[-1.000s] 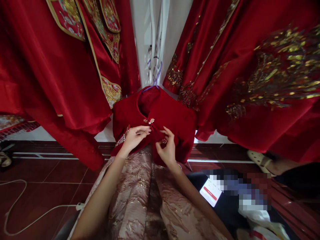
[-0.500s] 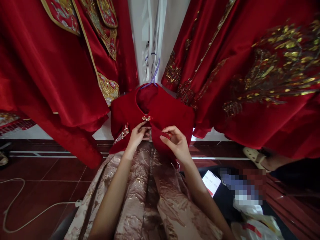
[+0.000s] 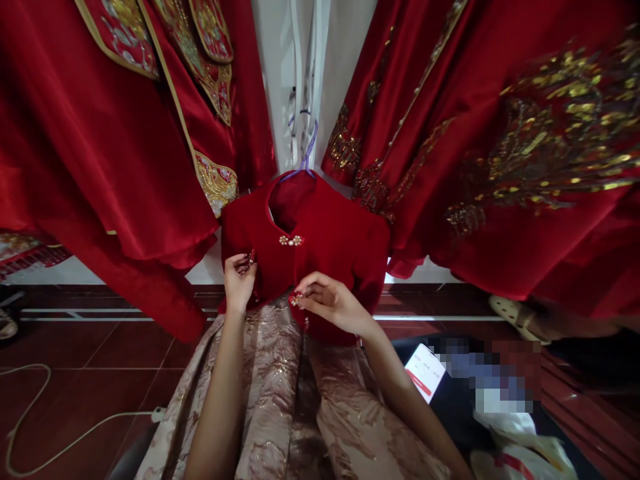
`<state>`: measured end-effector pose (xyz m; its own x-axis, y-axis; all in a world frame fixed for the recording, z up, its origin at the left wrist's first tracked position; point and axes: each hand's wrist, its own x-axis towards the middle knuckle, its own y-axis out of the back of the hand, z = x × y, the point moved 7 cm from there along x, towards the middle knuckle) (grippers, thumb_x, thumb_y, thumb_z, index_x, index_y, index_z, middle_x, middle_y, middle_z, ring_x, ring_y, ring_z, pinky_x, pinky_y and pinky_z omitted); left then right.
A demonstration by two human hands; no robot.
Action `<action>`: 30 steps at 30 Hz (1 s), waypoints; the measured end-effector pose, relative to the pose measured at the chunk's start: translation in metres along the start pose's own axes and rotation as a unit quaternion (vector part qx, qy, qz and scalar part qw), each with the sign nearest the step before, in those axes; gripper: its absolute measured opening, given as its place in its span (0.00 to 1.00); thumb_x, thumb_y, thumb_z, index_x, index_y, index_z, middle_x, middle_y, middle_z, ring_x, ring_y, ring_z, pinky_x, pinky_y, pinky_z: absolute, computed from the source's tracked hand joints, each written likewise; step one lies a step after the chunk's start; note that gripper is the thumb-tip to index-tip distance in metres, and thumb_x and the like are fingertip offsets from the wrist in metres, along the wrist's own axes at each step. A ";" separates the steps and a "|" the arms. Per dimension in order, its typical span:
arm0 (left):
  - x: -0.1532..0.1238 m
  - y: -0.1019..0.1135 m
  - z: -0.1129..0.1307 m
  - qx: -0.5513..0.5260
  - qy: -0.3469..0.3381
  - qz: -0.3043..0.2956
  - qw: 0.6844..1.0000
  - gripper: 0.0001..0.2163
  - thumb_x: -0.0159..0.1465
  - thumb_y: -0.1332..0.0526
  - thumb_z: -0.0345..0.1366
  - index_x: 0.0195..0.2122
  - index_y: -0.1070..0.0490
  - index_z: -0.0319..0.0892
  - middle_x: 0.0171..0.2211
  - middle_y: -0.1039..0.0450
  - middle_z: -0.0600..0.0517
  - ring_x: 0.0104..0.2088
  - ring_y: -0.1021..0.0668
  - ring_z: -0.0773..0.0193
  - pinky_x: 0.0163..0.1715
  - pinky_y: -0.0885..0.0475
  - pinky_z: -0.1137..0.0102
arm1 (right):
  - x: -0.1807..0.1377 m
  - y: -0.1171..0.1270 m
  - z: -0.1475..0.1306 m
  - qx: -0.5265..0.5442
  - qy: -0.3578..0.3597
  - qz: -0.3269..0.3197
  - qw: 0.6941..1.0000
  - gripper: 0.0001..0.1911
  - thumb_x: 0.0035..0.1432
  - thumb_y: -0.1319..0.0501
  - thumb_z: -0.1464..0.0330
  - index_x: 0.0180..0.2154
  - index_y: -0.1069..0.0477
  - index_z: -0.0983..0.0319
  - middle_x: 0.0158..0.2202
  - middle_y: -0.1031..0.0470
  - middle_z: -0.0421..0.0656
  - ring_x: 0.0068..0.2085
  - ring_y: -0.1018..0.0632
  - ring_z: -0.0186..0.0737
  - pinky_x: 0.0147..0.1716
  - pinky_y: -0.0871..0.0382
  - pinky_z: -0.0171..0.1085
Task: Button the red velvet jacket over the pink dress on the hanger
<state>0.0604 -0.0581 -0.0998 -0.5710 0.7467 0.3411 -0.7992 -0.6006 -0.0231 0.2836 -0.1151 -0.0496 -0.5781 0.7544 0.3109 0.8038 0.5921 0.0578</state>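
Observation:
A red jacket (image 3: 325,227) hangs on a purple hanger (image 3: 309,150), its collar fastened by a pearl-and-gold beaded clasp (image 3: 291,241). At the jacket's front on the left, my left hand (image 3: 239,283) pinches the top of a beaded tassel ornament (image 3: 251,256); most of the strands are behind the fingers. Lower down, near the front opening, my right hand (image 3: 333,303) is closed on a small beaded ornament (image 3: 296,299), with a short bead string dangling beneath it. Gold-pink brocade fabric (image 3: 270,387) spreads below the jacket, under my forearms.
Red embroidered garments (image 3: 150,167) hang at left, and sequinned red ones (image 3: 500,247) at right. A lit phone (image 3: 425,373) and plastic bags (image 3: 530,453) lie on a dark surface. A white cable (image 3: 75,427) crosses the tiled floor; another person's clog (image 3: 513,317) shows at right.
My left hand has moved left from the front opening to the tassel ornament. My right hand has moved left and down, bringing a beaded ornament to the front opening.

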 end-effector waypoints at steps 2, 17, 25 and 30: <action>0.001 -0.003 -0.009 -0.025 0.013 -0.021 0.999 0.14 0.51 0.37 0.28 0.39 0.36 0.39 0.34 0.28 0.50 0.35 0.23 0.69 0.38 0.26 0.72 | 0.002 -0.004 0.005 -0.010 -0.008 0.004 1.000 0.08 0.55 0.37 0.67 0.38 0.34 0.60 0.35 0.30 0.40 0.36 0.26 0.32 0.39 0.29 0.36; -0.008 -0.010 0.012 -0.098 0.027 -0.041 0.994 0.11 0.54 0.37 0.37 0.36 0.26 0.37 0.41 0.23 0.45 0.39 0.20 0.62 0.44 0.25 0.66 | 0.049 0.009 0.019 -0.085 0.083 0.155 0.981 0.20 0.51 0.38 0.68 0.47 0.35 0.59 0.33 0.31 0.38 0.35 0.25 0.32 0.41 0.27 0.36; -0.007 -0.004 0.019 -0.108 0.047 -0.048 0.992 0.12 0.56 0.38 0.37 0.38 0.25 0.36 0.43 0.23 0.43 0.43 0.21 0.60 0.45 0.24 0.64 | 0.100 -0.014 0.025 -0.229 0.093 0.209 0.946 0.18 0.49 0.41 0.74 0.44 0.34 0.62 0.32 0.29 0.40 0.32 0.25 0.32 0.39 0.26 0.35; -0.011 -0.002 0.033 -0.027 -0.013 -0.059 0.998 0.13 0.53 0.36 0.32 0.39 0.24 0.37 0.41 0.22 0.45 0.40 0.20 0.60 0.46 0.25 0.64 | 0.099 -0.020 0.031 -0.255 0.110 0.225 0.934 0.16 0.51 0.42 0.74 0.44 0.34 0.62 0.33 0.29 0.41 0.34 0.25 0.34 0.39 0.26 0.36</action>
<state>0.0742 -0.0743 -0.0722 -0.4678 0.8029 0.3695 -0.8697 -0.4926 -0.0308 0.2063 -0.0433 -0.0491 -0.1682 0.7850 0.5962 0.9532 -0.0246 0.3013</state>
